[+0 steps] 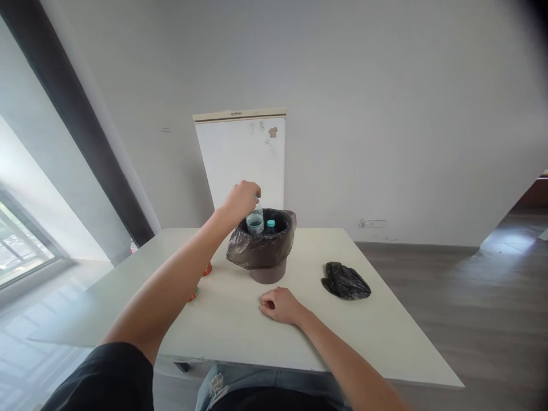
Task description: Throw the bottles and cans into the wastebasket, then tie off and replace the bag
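My left hand (244,197) is closed around the blue-capped top of a clear plastic bottle (256,221). The bottle hangs upright in the mouth of a brown trash bin (267,274), its lower end hidden by the rim. A dark translucent bin liner (261,251) lines the bin and folds out over its edge. Inside, beside the held bottle, shows a second bottle (271,224) with a teal cap. Resting on the table in front of the bin, my right hand (280,305) is loosely curled, with nothing visible in it.
A crumpled black plastic bag (346,281) lies on the white table (317,337), right of the bin. Two orange-red items, one farther (208,269) and one nearer (193,295), are partly hidden by my left forearm. Behind the table stands a white fridge (244,154) against the wall.
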`<state>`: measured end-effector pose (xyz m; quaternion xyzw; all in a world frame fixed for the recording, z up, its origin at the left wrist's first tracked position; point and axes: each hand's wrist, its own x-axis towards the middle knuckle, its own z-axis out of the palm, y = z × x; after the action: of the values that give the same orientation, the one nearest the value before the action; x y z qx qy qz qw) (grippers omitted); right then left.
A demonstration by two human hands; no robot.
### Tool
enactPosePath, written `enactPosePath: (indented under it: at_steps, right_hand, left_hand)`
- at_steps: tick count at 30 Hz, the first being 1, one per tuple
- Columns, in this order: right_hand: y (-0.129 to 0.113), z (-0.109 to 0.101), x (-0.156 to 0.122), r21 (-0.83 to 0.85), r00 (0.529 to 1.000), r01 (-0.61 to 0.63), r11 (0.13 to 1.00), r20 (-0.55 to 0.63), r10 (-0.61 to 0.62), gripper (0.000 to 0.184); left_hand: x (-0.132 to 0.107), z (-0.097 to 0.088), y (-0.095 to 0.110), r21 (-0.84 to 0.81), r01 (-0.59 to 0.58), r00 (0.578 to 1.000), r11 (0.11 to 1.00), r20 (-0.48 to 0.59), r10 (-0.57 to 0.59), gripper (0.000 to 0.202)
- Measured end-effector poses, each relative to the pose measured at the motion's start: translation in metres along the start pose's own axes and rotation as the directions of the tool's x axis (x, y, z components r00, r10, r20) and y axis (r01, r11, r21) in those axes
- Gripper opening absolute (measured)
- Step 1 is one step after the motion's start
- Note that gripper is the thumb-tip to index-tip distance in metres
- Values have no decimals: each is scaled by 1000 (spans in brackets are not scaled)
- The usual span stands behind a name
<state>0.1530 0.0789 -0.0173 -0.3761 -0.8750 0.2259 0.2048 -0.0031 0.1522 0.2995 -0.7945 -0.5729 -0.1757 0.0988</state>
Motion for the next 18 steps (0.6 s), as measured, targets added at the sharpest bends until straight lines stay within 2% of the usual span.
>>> enactPosePath:
  at_steps: [5,10,13,18]
  right_hand:
    - [-3,-4,-1,8,1000,-3,1000,12,3,31]
    - [-3,-5,-1,2,1000,1,1000,9,-1,31]
    - [-2,-4,0,1,1000,6,1000,10,-6,32]
    - [0,-1,0,1,1000,7,1000,9,-7,31]
  left_hand:
    - [24,42,-8,45,-24,992,999,127,18,22]
    - [29,78,-15,38,-64,975,997,216,55,22]
    - [28,90,-19,34,-87,961,996,268,74,28]
    - [28,97,-22,44,-114,944,992,317,95,38]
